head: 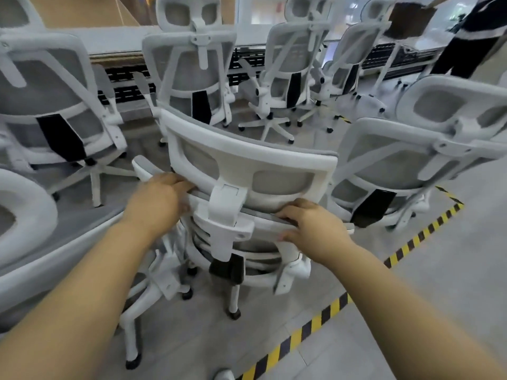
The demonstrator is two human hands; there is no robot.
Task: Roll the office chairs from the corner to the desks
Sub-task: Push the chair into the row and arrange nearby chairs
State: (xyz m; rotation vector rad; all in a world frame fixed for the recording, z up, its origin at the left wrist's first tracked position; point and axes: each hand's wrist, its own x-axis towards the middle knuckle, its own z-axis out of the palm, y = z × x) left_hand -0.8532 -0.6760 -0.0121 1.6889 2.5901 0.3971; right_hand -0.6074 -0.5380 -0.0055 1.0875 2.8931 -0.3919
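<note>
- Both hands hold the near chair [247,171] from behind: the left hand [157,200] is wrapped over the top edge of the backrest left of the headrest post, the right hand [312,224] is closed on the same edge right of it.
- That chair stands on grey tiles, just inside the striped floor tape [326,311], with other chairs [189,75] crowding it on the left, ahead and on the right.
- Open floor [428,275] lies to the right, past the tape; the gaps between chairs ahead are narrow.
- A white desk [118,41] runs along the far side, behind the chairs.
- The near chair's seat is hidden by its back; some casters show.
- A person [466,42] at top right is cut off by the frame.
</note>
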